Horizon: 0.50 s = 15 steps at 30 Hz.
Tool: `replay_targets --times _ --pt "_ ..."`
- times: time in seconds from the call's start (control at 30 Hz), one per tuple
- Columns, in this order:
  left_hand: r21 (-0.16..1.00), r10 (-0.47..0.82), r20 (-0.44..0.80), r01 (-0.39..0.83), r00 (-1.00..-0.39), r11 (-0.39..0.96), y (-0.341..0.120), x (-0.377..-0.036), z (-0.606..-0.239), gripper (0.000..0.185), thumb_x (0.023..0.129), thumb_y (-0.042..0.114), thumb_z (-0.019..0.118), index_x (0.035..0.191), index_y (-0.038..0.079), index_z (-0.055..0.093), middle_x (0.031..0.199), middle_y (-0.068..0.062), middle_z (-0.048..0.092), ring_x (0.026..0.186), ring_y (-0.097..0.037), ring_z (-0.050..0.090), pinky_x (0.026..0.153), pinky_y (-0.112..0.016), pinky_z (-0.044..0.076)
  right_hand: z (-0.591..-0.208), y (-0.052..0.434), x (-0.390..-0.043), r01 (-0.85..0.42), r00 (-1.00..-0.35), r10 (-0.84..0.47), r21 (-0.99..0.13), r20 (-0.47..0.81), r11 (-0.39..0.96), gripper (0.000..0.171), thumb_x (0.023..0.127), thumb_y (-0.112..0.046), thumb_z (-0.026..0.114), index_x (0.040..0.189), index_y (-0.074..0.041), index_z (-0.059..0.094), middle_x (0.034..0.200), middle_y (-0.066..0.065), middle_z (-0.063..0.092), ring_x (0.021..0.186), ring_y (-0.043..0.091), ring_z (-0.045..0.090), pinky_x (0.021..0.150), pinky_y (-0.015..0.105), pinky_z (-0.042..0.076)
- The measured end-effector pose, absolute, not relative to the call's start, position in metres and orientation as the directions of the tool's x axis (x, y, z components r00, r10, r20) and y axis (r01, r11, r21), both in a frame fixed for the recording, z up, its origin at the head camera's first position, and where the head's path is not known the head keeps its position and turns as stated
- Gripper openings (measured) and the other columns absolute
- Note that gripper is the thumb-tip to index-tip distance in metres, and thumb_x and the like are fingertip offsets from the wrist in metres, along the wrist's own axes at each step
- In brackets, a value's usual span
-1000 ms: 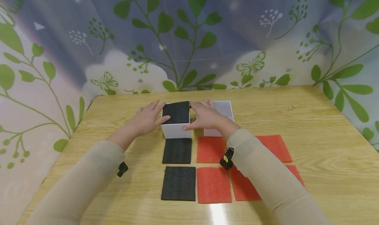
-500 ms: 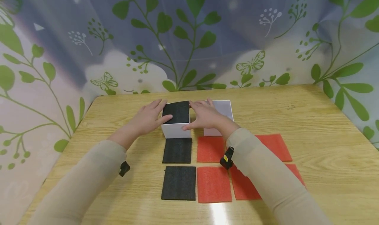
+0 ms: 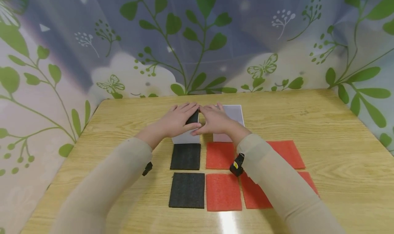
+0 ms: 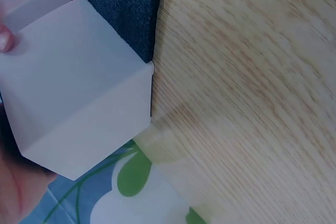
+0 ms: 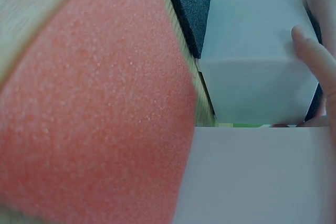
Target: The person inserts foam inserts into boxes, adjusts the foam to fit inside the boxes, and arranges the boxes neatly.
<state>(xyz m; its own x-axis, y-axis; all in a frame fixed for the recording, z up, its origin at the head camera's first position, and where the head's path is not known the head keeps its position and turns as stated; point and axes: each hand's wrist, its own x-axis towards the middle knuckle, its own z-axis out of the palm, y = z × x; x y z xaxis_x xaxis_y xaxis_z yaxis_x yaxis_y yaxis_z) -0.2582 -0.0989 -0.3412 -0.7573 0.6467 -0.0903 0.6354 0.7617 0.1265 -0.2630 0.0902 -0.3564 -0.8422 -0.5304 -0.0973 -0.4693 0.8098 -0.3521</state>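
Both hands lie flat, fingers straight, on the left white box (image 3: 186, 137) at 12 o'clock. The left hand (image 3: 178, 122) covers the black foam (image 3: 193, 117) inside it. The right hand (image 3: 214, 120) touches its right edge. Flat square foam pads (image 3: 186, 189) lie below.

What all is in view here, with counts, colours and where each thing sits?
white boxes: 2, side by side at the table's middle; the left box holds black foam, the right box is beside it.
black foam sheet in the left box: 1, mostly covered by the hands.
black foam sheets on the table: 2, one behind the other in front of the left box.
red foam sheets: 4, in two rows in front of the right box, partly hidden by the right sleeve.
table: 1, light wood grain.
backdrop: 1, bluish-white with green leaves and butterflies.
left hand: flat on the left box's top.
right hand: on the left box's right edge.
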Motion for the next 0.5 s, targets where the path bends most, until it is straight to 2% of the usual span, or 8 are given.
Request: replay_targets --times 0.5 --pt "0.122 0.641 -0.065 0.631 -0.765 0.766 -0.0971 -0.2580 -0.3440 0.076 0.093 0.059 0.035 0.150 0.012 0.019 0.154 -0.006 0.019 0.140 -0.027 0.014 0.108 -0.056 0.012 -0.3573 0.0902 -0.2631 -0.473 -0.843 -0.531 -0.347 -0.089 0.810 0.109 0.070 -0.070 0.063 0.150 -0.012 0.016 0.147 0.000 0.035 0.138 0.025 0.019 0.108 0.051 -0.007"
